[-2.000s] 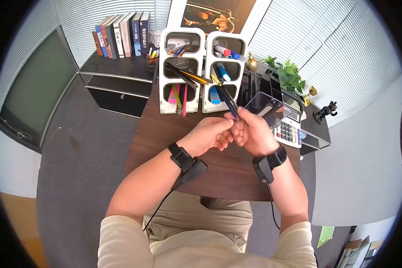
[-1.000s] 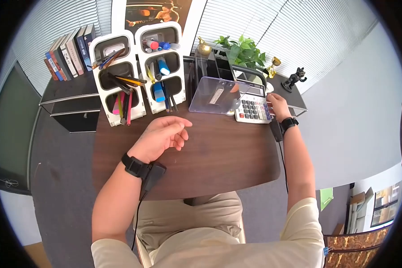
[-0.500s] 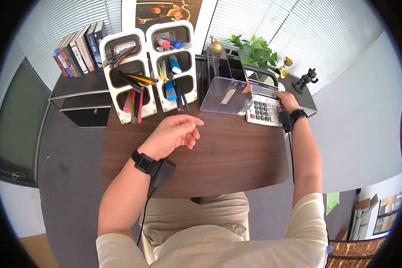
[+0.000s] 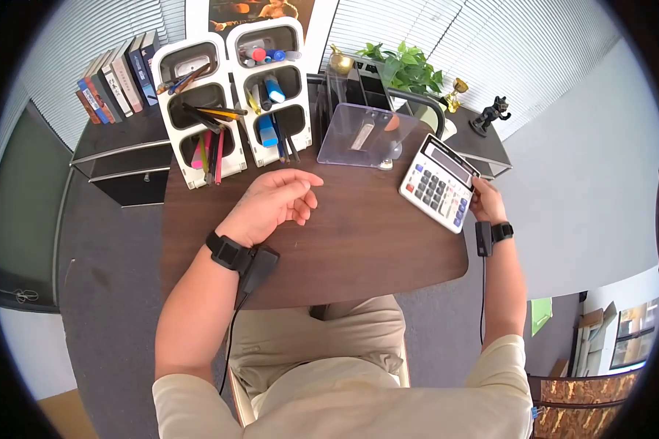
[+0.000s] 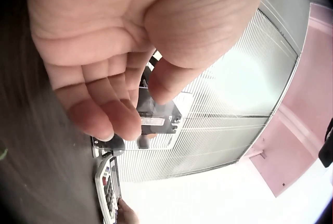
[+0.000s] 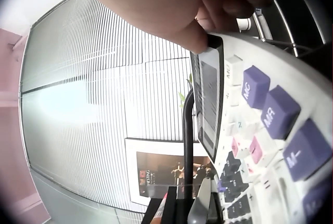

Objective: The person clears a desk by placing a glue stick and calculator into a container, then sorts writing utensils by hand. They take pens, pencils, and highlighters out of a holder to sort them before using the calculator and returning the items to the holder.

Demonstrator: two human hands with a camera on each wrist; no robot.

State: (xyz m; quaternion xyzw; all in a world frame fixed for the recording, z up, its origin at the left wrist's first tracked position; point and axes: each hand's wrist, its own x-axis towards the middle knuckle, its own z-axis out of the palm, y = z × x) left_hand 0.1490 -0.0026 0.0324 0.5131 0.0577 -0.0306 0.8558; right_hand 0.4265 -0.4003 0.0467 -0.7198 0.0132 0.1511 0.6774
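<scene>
The white calculator (image 4: 438,186), with dark, purple and red keys, is at the right side of the desk, turned at an angle. My right hand (image 4: 488,201) grips its right edge near the display. In the right wrist view the thumb (image 6: 193,37) presses by the display's corner, and the other fingers go behind the body. My left hand (image 4: 271,206) is over the desk's left half, fingers loosely bent and nothing in them. The left wrist view shows its fingers (image 5: 96,114) hanging relaxed, the calculator far beyond them.
Two white pen holders (image 4: 239,130) with pens, pencils and markers stand at the back left. Beside them is a dark organizer (image 4: 366,86) with a clear plastic panel (image 4: 344,139) in front. A black figurine (image 4: 490,115) stands on the side cabinet.
My right hand left the pen holders, took hold of the calculator, and drew it away from the organizer toward me, turning it. My left hand stayed over the desk.
</scene>
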